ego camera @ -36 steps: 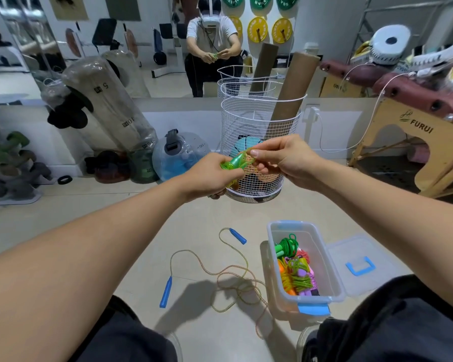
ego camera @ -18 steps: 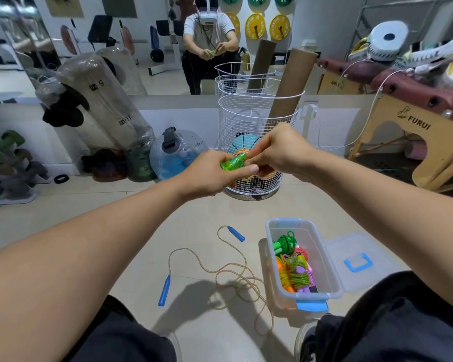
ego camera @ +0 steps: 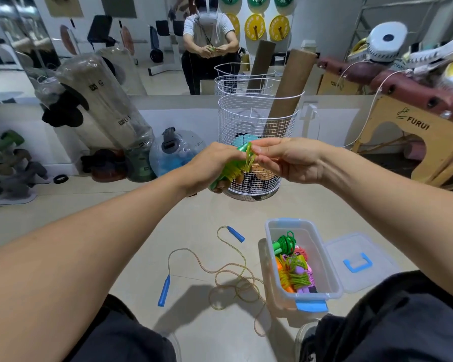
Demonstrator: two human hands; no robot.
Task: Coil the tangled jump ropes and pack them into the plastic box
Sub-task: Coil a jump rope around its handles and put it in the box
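My left hand (ego camera: 215,165) grips a green jump rope (ego camera: 236,168), its handles and coiled cord bundled in the fist at chest height. My right hand (ego camera: 285,159) pinches a loop of that green cord beside the left fingers. Down on the floor stands the clear plastic box (ego camera: 272,278) with blue clasps; inside it lie several coiled ropes in green, orange, yellow and purple (ego camera: 293,270). Left of the box a tangled speckled rope with blue handles (ego camera: 233,273) is spread over the tiles.
The box's clear lid (ego camera: 356,262) with a blue handle lies right of the box. A white wire basket (ego camera: 254,142) with cardboard tubes stands ahead, in front of a mirror wall. Weight bags and dumbbells (ego camera: 8,163) sit left, a wooden bench (ego camera: 413,131) right. My knees frame the bottom.
My right hand has drawn away to the right, pulling a loop of green cord out from the bundle. The left hand keeps its grip on the handles. The floor rope has not moved.
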